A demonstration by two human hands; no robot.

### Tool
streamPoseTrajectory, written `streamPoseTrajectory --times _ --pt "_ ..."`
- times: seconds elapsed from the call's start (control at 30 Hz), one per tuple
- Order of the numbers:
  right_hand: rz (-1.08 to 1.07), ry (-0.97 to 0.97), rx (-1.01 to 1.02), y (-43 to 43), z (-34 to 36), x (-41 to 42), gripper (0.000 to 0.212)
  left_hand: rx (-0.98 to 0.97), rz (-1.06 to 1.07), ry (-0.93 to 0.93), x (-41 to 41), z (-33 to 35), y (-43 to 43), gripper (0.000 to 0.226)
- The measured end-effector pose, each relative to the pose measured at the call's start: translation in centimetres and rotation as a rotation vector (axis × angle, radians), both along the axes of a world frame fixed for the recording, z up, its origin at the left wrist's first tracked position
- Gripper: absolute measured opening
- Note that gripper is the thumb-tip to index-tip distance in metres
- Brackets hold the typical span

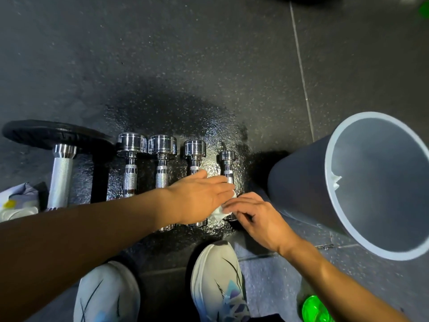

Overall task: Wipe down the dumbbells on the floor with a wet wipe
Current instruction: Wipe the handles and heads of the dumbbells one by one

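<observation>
Several chrome dumbbells lie side by side on the dark rubber floor, from the largest dumbbell (130,159) at the left to the smallest dumbbell (228,163) at the right. My left hand (199,197) reaches across them and rests over the two right-hand ones, fingers extended. A crumpled white wet wipe (220,211) sits between both hands at the near end of the smallest dumbbell. My right hand (255,217) pinches the wipe with its fingertips. The near ends of the dumbbells are hidden under my arm and hands.
A grey bin (301,182) stands tilted at the right, a white scrap on its rim. A barbell with a black plate (58,135) lies at the left beside a wipes pack (16,203). My two white shoes (216,282) are below. A green object (313,309) lies bottom right.
</observation>
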State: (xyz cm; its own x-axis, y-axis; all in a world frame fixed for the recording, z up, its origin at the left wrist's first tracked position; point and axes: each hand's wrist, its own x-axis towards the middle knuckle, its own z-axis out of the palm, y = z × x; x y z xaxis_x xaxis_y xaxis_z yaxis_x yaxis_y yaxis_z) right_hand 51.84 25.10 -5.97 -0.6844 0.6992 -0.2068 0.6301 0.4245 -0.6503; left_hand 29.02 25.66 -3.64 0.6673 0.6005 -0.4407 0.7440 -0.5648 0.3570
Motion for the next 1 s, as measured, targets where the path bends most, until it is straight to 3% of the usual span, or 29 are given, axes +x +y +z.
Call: streamPoseTrajectory --times 0.33,0.43,0.6,0.77,1.0 --pt "-0.098 0.050 0.212 3.3 -1.6 -3.3 0.027 0.252 0.195 -0.126 -1.3 -0.7 0.4 0.056" --pt "-0.240 0.058 0.255 4.7 -2.0 -4.1 0.020 0.289 0.219 -0.114 -1.6 -1.1 0.8 0.052" --pt "-0.485 0.200 0.058 3.3 -1.6 -3.1 0.033 0.308 0.204 -0.131 -1.8 -1.1 0.8 0.043" --pt "-0.363 0.056 0.094 -0.4 -1.1 -0.4 0.036 0.270 0.189 -0.118 -2.3 -1.2 0.3 0.043" --pt "-0.354 0.043 0.106 0.4 -1.0 -0.7 0.033 0.240 0.178 -0.118 -2.1 -1.2 0.1 0.040"
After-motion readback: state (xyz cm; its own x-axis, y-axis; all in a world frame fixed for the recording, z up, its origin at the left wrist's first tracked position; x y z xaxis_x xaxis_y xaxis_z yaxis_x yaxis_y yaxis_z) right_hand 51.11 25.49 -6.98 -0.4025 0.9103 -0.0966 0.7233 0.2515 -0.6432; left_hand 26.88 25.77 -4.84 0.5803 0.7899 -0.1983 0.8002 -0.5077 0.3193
